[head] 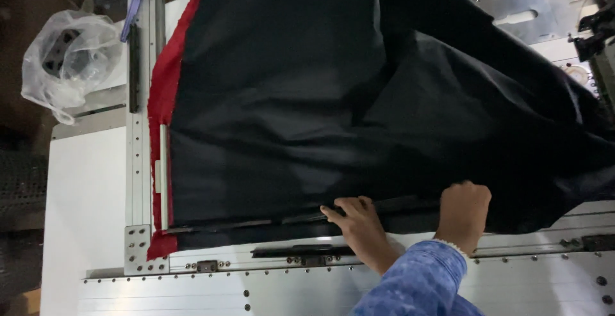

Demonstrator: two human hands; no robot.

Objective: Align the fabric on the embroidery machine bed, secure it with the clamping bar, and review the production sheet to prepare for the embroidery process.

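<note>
Nearest, the left hand [355, 220] lies flat with fingers spread on the near hem of the black fabric [288, 98], while the right hand [462, 210] is clenched on that hem. The fabric covers the white table [83, 188], red cloth [161, 85] edging it. Farther left sits a crumpled clear plastic bag [67, 56].

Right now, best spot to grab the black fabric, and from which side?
Probably the near hem of the black fabric, from the near edge of the table. That edge lies straight along the metal frame and is free, while the rest is spread flat with nothing to pinch. Both hands, left and right, are already on that hem.
</note>
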